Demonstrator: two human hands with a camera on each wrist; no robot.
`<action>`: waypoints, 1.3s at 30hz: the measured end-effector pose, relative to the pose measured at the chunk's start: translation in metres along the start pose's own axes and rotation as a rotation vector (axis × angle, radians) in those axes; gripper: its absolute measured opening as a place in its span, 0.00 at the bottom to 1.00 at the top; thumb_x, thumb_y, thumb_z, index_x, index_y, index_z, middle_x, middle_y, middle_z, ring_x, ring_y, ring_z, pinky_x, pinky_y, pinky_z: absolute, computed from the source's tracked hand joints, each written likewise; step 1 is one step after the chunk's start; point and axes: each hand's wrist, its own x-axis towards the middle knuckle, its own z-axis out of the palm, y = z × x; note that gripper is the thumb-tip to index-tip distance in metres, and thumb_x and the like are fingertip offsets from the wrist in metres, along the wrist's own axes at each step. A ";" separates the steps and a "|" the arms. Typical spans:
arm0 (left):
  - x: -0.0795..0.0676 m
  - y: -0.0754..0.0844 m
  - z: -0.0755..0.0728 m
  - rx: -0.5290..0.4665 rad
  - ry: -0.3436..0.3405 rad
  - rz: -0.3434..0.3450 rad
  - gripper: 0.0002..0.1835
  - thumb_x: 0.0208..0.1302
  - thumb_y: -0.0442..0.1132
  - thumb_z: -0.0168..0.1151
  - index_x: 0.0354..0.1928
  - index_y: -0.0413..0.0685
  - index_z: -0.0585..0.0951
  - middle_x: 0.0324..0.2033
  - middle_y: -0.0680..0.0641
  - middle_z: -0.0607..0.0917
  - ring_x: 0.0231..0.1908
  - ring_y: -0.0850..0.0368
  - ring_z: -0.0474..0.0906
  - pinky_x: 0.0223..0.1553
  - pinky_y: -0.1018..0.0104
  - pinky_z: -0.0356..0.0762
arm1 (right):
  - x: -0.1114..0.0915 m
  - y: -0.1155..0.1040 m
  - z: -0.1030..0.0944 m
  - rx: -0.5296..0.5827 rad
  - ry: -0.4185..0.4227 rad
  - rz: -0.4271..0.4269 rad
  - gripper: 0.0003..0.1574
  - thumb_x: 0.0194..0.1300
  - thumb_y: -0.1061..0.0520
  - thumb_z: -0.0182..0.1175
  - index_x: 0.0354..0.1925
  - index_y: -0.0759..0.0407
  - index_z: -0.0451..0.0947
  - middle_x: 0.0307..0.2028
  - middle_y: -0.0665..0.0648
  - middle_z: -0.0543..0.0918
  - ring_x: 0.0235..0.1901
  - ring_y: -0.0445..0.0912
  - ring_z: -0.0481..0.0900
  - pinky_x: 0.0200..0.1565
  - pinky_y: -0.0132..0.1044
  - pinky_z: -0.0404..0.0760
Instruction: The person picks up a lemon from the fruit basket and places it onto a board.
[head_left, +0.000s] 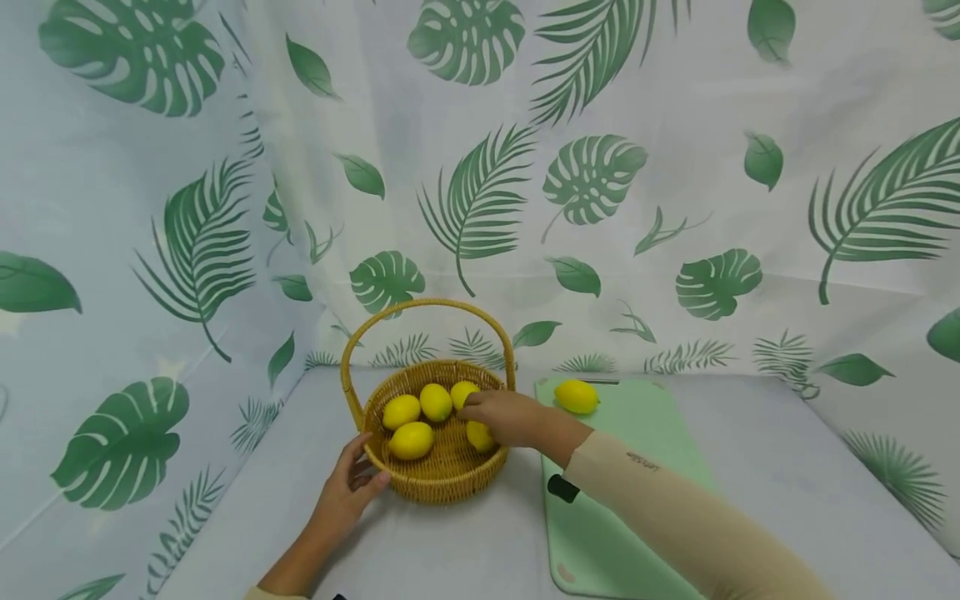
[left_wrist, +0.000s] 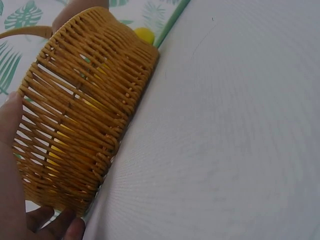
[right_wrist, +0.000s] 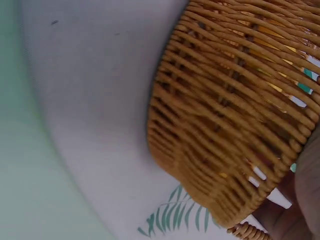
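Left hand [head_left: 348, 493]: loosely spread, thumb and fingers touching outer wall of wicker basket [head_left: 442, 492] just right of it. Right hand [head_left: 510, 417]: over basket's right side, fingertips by lemons [head_left: 412, 441]; cannot tell if grasping one. Right of it, single lemon [head_left: 577, 397] on green cutting board [head_left: 592, 542].

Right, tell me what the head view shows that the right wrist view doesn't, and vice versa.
Only the head view shows the left hand at the basket, the lemon on the green board and the handle's full arch. Only the right wrist view shows gaps in the basket's outer weave up close, yellow showing through. Both show the basket, right hand, board and leaf-printed sheet.
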 end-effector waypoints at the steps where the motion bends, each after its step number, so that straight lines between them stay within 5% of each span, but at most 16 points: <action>1: 0.000 0.000 0.000 -0.004 -0.001 -0.001 0.37 0.66 0.43 0.65 0.72 0.56 0.58 0.69 0.40 0.64 0.62 0.44 0.69 0.57 0.55 0.73 | 0.002 0.001 0.002 0.015 -0.009 0.007 0.32 0.63 0.71 0.61 0.63 0.52 0.75 0.58 0.51 0.76 0.58 0.46 0.73 0.59 0.39 0.73; 19: 0.002 0.004 0.000 -0.033 -0.003 -0.036 0.37 0.66 0.43 0.65 0.73 0.57 0.58 0.68 0.41 0.64 0.62 0.43 0.68 0.56 0.61 0.74 | 0.015 0.004 0.008 0.124 -0.020 0.089 0.29 0.60 0.63 0.68 0.59 0.48 0.77 0.56 0.51 0.76 0.56 0.48 0.73 0.58 0.43 0.74; 33: -0.002 -0.001 0.002 -0.059 0.007 -0.073 0.38 0.65 0.44 0.66 0.72 0.57 0.59 0.69 0.40 0.63 0.63 0.43 0.67 0.57 0.56 0.73 | 0.026 -0.001 0.021 0.255 -0.096 0.197 0.42 0.54 0.54 0.75 0.65 0.43 0.72 0.60 0.47 0.74 0.59 0.45 0.70 0.60 0.44 0.72; 39: 0.000 0.001 0.001 -0.051 0.014 -0.052 0.37 0.65 0.44 0.66 0.72 0.58 0.60 0.69 0.40 0.64 0.62 0.44 0.68 0.57 0.57 0.73 | 0.028 -0.002 0.019 0.204 -0.089 0.197 0.39 0.57 0.58 0.72 0.65 0.45 0.72 0.59 0.49 0.75 0.58 0.46 0.71 0.60 0.42 0.72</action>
